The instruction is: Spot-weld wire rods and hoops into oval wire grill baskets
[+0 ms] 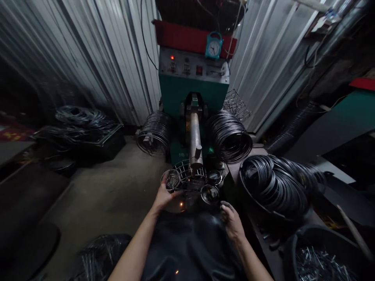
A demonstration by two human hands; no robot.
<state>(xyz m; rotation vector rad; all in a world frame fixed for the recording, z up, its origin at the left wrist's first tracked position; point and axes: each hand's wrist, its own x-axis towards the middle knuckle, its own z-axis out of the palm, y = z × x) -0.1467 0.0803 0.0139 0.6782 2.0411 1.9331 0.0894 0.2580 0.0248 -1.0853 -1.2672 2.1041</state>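
Note:
Under the tip of the welding machine's metal arm (195, 136) sits a round wire basket (183, 171). My left hand (164, 197) grips the basket at its left side, thumb toward the front. Orange sparks fly just below it. Close to the basket's right side are a small round metal dish (210, 194) with bits inside and another round dish (215, 176) behind it. My right hand (231, 220) is beside the nearer dish, apart from the basket, its fingers curled together. Whatever those fingers may hold is too small to make out. A dark apron (193, 242) covers my lap.
Wire hoops hang on the left (155, 132) and right (230, 136) of the green machine (172, 91). A tub of wire rings (275, 187) and a bucket of short metal pieces (322, 261) stand to my right. More coils lie on a crate (102, 136) at left.

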